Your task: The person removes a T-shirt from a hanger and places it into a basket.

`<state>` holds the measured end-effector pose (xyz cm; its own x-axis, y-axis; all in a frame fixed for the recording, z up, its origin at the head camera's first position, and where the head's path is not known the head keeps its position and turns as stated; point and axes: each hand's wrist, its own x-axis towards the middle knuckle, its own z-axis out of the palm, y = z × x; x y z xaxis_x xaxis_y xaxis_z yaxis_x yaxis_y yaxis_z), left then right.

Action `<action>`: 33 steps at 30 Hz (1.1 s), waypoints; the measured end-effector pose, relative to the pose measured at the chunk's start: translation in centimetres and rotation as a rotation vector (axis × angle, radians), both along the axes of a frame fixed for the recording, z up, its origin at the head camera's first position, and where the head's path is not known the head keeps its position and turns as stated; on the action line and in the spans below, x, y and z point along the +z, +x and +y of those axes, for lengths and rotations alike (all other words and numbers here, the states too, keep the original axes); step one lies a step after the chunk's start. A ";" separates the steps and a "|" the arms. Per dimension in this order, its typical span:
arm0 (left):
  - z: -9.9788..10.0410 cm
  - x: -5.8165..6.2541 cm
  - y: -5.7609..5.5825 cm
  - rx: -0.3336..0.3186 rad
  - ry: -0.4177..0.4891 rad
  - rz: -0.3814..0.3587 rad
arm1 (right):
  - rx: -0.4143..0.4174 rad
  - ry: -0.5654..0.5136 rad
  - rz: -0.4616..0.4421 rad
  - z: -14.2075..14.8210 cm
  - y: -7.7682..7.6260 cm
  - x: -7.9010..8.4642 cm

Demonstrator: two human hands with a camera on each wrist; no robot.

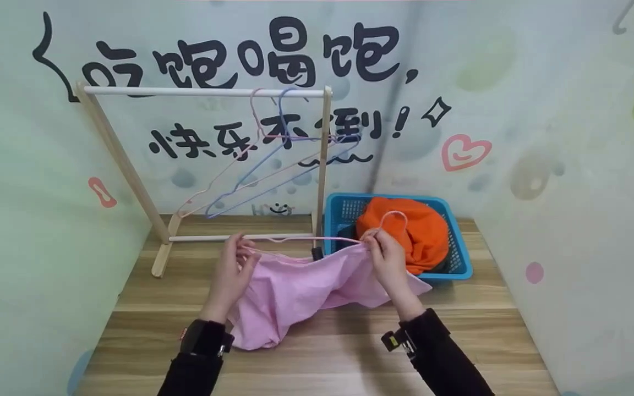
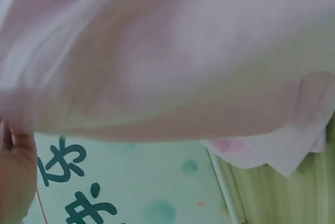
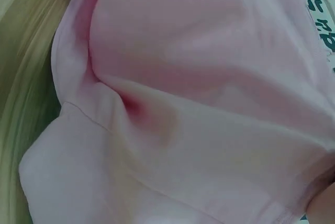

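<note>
Between my hands hangs a pink garment (image 1: 306,280), loosely folded; it fills most of both wrist views. My left hand (image 1: 231,275) pinches its upper edge at the left, where the end of a pink clothes hanger (image 1: 333,238) also reaches the fingers. At the other side my right hand (image 1: 387,258) grips the garment's edge together with the hanger, whose hook stands up just above the fingers. The left wrist view catches part of the left hand (image 2: 15,171) at the cloth's edge. Inside the garment, some of the hanger is hidden.
A wooden rack (image 1: 124,159) stands at the back left, with a pink hanger (image 1: 215,179) and a blue hanger (image 1: 248,176) on its white top rail (image 1: 185,91). Right of it, a blue basket (image 1: 463,264) holds orange cloth (image 1: 424,231). Printed walls enclose the wooden tabletop (image 1: 146,341).
</note>
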<state>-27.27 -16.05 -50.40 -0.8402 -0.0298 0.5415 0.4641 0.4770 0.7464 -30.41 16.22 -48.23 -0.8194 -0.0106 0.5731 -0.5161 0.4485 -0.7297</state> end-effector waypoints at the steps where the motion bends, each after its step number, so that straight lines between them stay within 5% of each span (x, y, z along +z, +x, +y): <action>1: 0.1 0.2 0.0 0.007 -0.015 0.004 | 0.011 0.028 0.011 -0.1 0.0 -0.1; 8: 1.1 1.5 -0.5 0.084 -0.442 0.259 | 0.081 0.151 0.027 -1.2 0.2 -0.2; 13: 2.2 1.8 -0.4 0.045 -0.601 0.325 | 0.144 0.183 0.092 -1.6 0.4 -0.2; 19: 2.2 1.9 0.0 -0.022 -0.689 0.211 | 0.177 0.187 0.161 -1.7 0.4 -0.1; 24: 1.8 1.8 0.2 -0.015 -0.723 0.140 | 0.188 0.183 0.177 -1.8 0.4 0.1; 33: 1.0 0.6 0.0 0.145 -0.664 0.431 | 0.277 0.270 0.153 -0.3 0.1 0.9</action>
<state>-27.27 -15.03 -49.82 -0.5654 0.3200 0.7602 0.5465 0.8357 0.0547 -30.27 15.97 -47.36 -0.6705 -0.3848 0.6343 -0.7371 0.4423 -0.5109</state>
